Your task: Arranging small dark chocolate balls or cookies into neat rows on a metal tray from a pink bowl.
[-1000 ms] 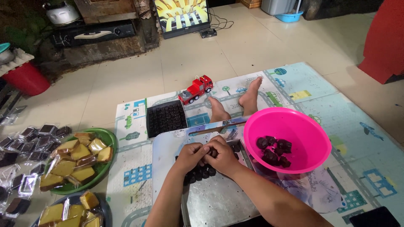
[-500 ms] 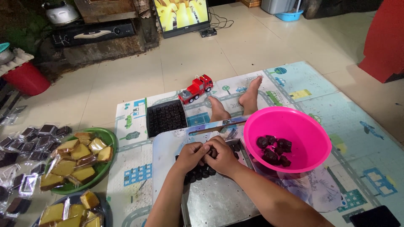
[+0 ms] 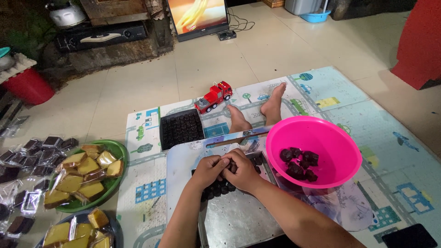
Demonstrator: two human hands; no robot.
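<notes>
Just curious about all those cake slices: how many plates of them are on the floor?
2. A green plate of yellow wrapped slices lies left of the mat; a second plate sits below it at the picture's bottom edge, partly cut off.

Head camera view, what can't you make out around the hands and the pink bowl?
- What left hand and right hand pinch: hidden by the fingers, head view.
- Dark tray: mostly covered by both hands.
- Dark pieces in pink bowl: too small to identify.

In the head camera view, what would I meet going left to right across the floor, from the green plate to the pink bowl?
Round green plate of wrapped yellow cake slices → black moulded plastic tray → left hand → right hand → round pink plastic bowl holding dark lumps.
</notes>
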